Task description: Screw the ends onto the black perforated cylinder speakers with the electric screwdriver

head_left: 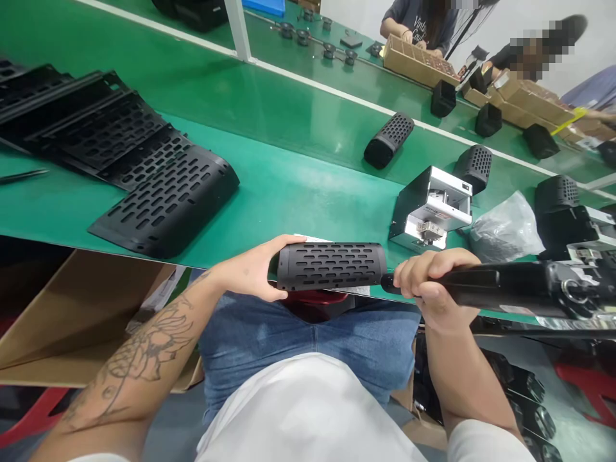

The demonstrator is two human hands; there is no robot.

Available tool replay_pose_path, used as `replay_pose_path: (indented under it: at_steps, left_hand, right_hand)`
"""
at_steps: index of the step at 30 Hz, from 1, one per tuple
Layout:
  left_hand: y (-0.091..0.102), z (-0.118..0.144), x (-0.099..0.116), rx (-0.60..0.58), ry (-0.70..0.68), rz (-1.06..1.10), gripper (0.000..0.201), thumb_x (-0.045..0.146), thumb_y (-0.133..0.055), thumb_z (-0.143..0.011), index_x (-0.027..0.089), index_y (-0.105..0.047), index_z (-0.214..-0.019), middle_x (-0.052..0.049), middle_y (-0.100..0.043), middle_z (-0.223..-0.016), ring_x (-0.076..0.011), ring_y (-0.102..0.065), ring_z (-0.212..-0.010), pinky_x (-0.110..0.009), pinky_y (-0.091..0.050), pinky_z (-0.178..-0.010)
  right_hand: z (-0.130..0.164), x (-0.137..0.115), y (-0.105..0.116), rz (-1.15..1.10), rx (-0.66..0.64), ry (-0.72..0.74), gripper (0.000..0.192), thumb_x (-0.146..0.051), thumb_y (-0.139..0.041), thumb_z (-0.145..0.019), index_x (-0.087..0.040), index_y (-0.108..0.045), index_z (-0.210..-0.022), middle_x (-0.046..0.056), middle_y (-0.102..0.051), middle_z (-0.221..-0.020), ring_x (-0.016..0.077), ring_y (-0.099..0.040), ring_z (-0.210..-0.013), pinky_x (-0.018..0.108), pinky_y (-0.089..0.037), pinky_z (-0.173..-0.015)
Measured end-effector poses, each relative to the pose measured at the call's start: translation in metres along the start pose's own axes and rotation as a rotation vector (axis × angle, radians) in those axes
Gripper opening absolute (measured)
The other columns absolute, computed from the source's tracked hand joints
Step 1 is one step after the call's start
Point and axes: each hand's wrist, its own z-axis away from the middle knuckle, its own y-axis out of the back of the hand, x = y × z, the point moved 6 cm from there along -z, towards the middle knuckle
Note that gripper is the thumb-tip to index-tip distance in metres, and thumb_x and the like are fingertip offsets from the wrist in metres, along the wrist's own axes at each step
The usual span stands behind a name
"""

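My left hand [250,268] is wrapped round the left end of a black speaker housing [332,265] with slotted holes, which lies sideways at the table's front edge. In my right hand [440,282] is a black electric screwdriver [500,285], held level with its nose pointing left. That nose meets the right end of the housing, or comes very close to it; the bit itself cannot be made out. Just beyond my right hand stands a silver-and-black screw feeder [430,208]. Behind the housing, a bit of white paper or plastic peeks out.
Slotted black panels [168,199] overlap at the left, near a thin dark tool [24,176]. A finished-looking housing [389,140] lies across the table. A clear plastic bag [507,228] sits right of the feeder. Co-workers handle cardboard trays [418,63] at the far side.
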Motion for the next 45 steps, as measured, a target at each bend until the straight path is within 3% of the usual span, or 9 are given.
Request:
replay_pose_path:
  at_steps: [7, 16, 23, 28, 30, 32, 36, 41, 45]
  left_hand:
    - [-0.001, 0.002, 0.004, 0.025, -0.018, -0.025, 0.119, 0.041, -0.105, -0.08, 0.036, -0.055, -0.188, -0.012, -0.077, -0.178, -0.0425, -0.084, -0.154, -0.055, -0.069, -0.136]
    - [-0.001, 0.003, -0.001, 0.018, -0.01, -0.03, 0.117, 0.04, -0.103, -0.081, 0.032, -0.055, -0.186, -0.013, -0.077, -0.173, -0.0396, -0.084, -0.15, -0.053, -0.069, -0.134]
    - [-0.001, 0.005, -0.006, 0.022, 0.027, -0.052, 0.119, 0.041, -0.103, -0.079, 0.032, -0.053, -0.186, -0.014, -0.073, -0.178, -0.0425, -0.08, -0.158, -0.055, -0.065, -0.139]
    - [-0.005, 0.004, 0.001, 0.043, 0.007, 0.004, 0.116, 0.037, -0.101, -0.081, 0.033, -0.053, -0.186, -0.014, -0.076, -0.176, -0.0421, -0.083, -0.153, -0.053, -0.072, -0.13]
    - [-0.005, 0.003, 0.004, 0.05, -0.012, 0.024, 0.113, 0.036, -0.101, -0.082, 0.033, -0.055, -0.185, -0.014, -0.077, -0.175, -0.0423, -0.083, -0.153, -0.053, -0.072, -0.129]
    - [-0.005, 0.0, 0.004, 0.042, -0.009, 0.022, 0.111, 0.033, -0.1, -0.082, 0.033, -0.056, -0.184, -0.014, -0.078, -0.173, -0.0418, -0.084, -0.151, -0.052, -0.073, -0.127]
    - [-0.009, -0.01, 0.0, 0.046, -0.043, -0.006, 0.11, 0.032, -0.098, -0.083, 0.033, -0.053, -0.183, -0.014, -0.072, -0.176, -0.0416, -0.079, -0.157, -0.054, -0.069, -0.134]
    - [-0.021, -0.017, -0.006, 0.143, -0.232, -0.051, 0.106, 0.03, -0.097, -0.083, 0.033, -0.051, -0.179, -0.02, -0.05, -0.192, -0.0482, -0.052, -0.185, -0.069, -0.047, -0.153]
    - [-0.033, -0.017, -0.016, 0.201, -0.247, -0.017, 0.111, 0.034, -0.102, -0.084, 0.037, -0.046, -0.18, -0.021, -0.045, -0.194, -0.0498, -0.049, -0.186, -0.073, -0.049, -0.151]
  right_hand:
    - [-0.005, 0.009, 0.006, 0.009, 0.063, -0.067, 0.038, -0.043, -0.109, -0.099, -0.029, -0.073, -0.098, -0.011, -0.067, -0.061, 0.0118, -0.056, -0.042, 0.029, -0.062, -0.051]
    - [0.006, 0.005, -0.005, -0.037, -0.124, -0.024, 0.023, -0.031, -0.1, -0.105, -0.031, -0.077, -0.103, -0.01, -0.066, -0.063, 0.0134, -0.056, -0.045, 0.03, -0.06, -0.053]
    - [0.006, 0.005, -0.009, -0.026, -0.172, -0.03, 0.024, -0.028, -0.099, -0.106, -0.031, -0.076, -0.102, -0.009, -0.068, -0.064, 0.0131, -0.059, -0.047, 0.03, -0.061, -0.054]
    - [0.008, -0.004, -0.011, 0.035, -0.126, -0.016, 0.025, -0.037, -0.103, -0.105, -0.032, -0.078, -0.103, -0.009, -0.069, -0.063, 0.0131, -0.058, -0.044, 0.031, -0.059, -0.051]
    - [-0.001, -0.01, 0.003, 0.057, -0.028, -0.025, 0.033, -0.05, -0.108, -0.101, -0.032, -0.08, -0.103, -0.01, -0.068, -0.062, 0.0135, -0.057, -0.042, 0.032, -0.057, -0.05]
    - [-0.015, -0.015, 0.033, 0.107, 0.155, 0.026, 0.04, -0.057, -0.111, -0.096, -0.033, -0.081, -0.105, -0.011, -0.067, -0.063, 0.0153, -0.059, -0.044, 0.034, -0.058, -0.052]
    - [-0.042, -0.016, 0.104, 0.416, 0.511, 0.288, 0.038, -0.051, -0.108, -0.101, -0.028, -0.078, -0.103, -0.005, -0.072, -0.072, 0.0181, -0.068, -0.059, 0.039, -0.064, -0.065]
    - [-0.051, 0.023, 0.148, 0.524, 0.56, 0.232, 0.035, -0.05, -0.1, -0.107, -0.031, -0.072, -0.099, -0.007, -0.07, -0.069, 0.0192, -0.067, -0.059, 0.042, -0.063, -0.069]
    - [-0.039, 0.019, 0.137, 0.526, 0.551, 0.146, 0.037, -0.053, -0.106, -0.098, -0.033, -0.075, -0.095, -0.008, -0.068, -0.067, 0.0225, -0.064, -0.056, 0.046, -0.063, -0.066]
